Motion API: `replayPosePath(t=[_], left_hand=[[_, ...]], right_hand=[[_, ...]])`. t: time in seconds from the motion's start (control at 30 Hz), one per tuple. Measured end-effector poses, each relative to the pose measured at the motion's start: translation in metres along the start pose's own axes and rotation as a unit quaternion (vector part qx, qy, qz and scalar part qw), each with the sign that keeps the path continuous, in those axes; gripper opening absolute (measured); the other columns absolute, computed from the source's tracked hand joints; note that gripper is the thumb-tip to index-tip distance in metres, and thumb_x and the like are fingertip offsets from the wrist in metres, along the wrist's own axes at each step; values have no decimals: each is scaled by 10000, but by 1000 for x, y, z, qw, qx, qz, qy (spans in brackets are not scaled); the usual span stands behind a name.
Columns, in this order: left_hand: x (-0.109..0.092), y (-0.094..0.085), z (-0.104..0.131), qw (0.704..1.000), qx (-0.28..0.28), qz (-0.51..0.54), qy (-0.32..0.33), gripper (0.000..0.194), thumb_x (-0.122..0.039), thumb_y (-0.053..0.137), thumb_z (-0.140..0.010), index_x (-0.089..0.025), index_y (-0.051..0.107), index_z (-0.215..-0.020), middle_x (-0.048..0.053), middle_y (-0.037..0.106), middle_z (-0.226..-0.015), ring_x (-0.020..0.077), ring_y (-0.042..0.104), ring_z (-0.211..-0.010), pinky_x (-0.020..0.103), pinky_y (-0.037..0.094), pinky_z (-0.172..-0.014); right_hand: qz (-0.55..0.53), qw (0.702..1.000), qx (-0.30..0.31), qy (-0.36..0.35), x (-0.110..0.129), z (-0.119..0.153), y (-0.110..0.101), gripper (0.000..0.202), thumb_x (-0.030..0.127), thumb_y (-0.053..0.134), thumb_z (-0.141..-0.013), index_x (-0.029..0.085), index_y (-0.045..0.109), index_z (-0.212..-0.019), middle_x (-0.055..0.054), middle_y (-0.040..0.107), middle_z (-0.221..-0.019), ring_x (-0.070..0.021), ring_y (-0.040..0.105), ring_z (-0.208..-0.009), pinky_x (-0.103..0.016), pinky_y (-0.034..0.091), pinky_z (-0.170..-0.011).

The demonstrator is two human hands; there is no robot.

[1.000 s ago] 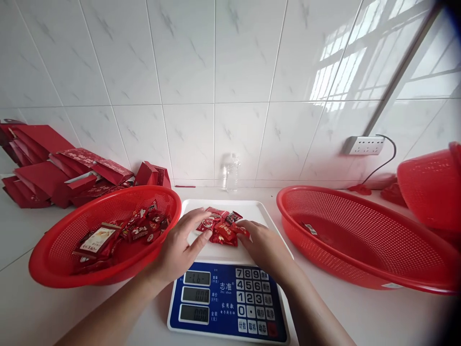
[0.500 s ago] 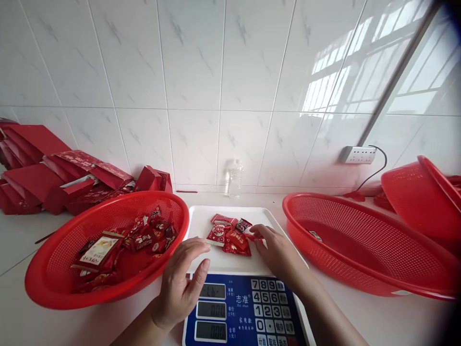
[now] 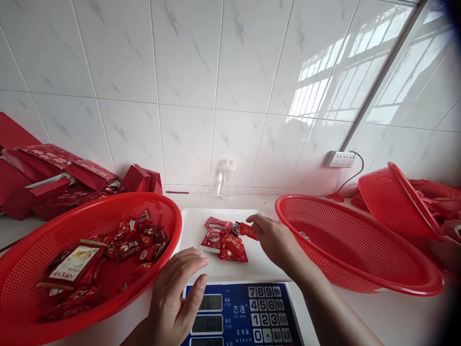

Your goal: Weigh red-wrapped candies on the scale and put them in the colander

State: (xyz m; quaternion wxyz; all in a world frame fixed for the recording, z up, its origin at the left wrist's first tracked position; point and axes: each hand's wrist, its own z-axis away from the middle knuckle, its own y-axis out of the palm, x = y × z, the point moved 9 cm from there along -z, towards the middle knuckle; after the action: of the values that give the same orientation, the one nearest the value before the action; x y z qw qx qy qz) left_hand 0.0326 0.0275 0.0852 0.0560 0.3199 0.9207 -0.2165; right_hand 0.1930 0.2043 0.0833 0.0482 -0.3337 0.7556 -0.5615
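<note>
A small pile of red candy packets point(image 3: 230, 246) lies on the white tray point(image 3: 201, 273) of a scale with a blue keypad panel point(image 3: 236, 307). My right hand point(image 3: 273, 238) is at the tray's right side, its fingers closed on a small red packet point(image 3: 249, 231) beside the pile. Over the tray's front left corner, my left hand point(image 3: 178, 288) hovers with fingers apart and holds nothing. Left of it, a red basket point(image 3: 144, 204) holds many wrapped snacks, among them a larger white-labelled packet point(image 3: 76, 262).
On the right is a red basket point(image 3: 345, 230) with a small packet inside. Behind it stands a tilted red basket point(image 3: 396, 197), with another person's hand point(image 3: 450, 240) at the right edge. Red boxes point(image 3: 72, 178) lie back left. A clear bottle point(image 3: 229, 180) stands by the wall.
The view has turned slightly right. A red packet now shows at my right fingertips, at the pile's upper right. Another person's hand has appeared at the right edge, by the tilted basket.
</note>
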Motion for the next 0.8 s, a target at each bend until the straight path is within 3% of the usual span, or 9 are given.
replayPosePath(t=[0.2,0.33,0.47,0.63,0.73,0.8], left_hand=[[2,2,1,1000,7,-4,-20,224,-120,530,-896,-214,610,-1083,51,707,-1029,157,654,-1030,227,503,-958],[6,4,-16,994,28,22,-108,153,-188,518,-935,-246,607,-1044,11,699,-936,127,671,-893,195,524,-839],[6,28,-50,966,123,113,-200,183,-339,479,-970,-232,608,-898,1,663,-780,143,642,-753,231,520,-704],[2,70,-74,896,223,273,-270,245,-415,511,-953,-207,619,-882,22,643,-823,146,595,-774,243,494,-699],[8,78,-77,881,205,315,-287,241,-414,519,-953,-205,612,-875,3,610,-772,120,550,-701,228,473,-665],[16,77,-75,885,176,314,-296,266,-435,518,-951,-205,594,-842,-17,565,-699,107,490,-626,215,435,-591]], right_hand=[[-55,998,5,13,14,-9,-26,348,219,373,-908,178,673,-1079,-70,717,-766,-190,640,-695,-280,428,-615],[-150,988,-5,-35,26,-3,-35,292,255,420,-912,208,685,-1027,-50,720,-826,-172,636,-728,-278,457,-643],[-282,952,-10,-115,42,7,-45,221,273,476,-929,216,686,-970,-30,704,-820,-140,623,-718,-264,482,-655],[-419,895,16,-153,52,11,-50,185,317,522,-937,199,664,-934,-13,648,-748,-107,575,-649,-232,489,-595],[-446,886,-2,-128,43,7,-52,246,411,544,-928,189,649,-949,-15,619,-741,-110,546,-647,-230,469,-574],[-443,889,20,-115,41,4,-48,344,510,556,-906,176,642,-911,-15,592,-717,-113,518,-640,-230,444,-559]])
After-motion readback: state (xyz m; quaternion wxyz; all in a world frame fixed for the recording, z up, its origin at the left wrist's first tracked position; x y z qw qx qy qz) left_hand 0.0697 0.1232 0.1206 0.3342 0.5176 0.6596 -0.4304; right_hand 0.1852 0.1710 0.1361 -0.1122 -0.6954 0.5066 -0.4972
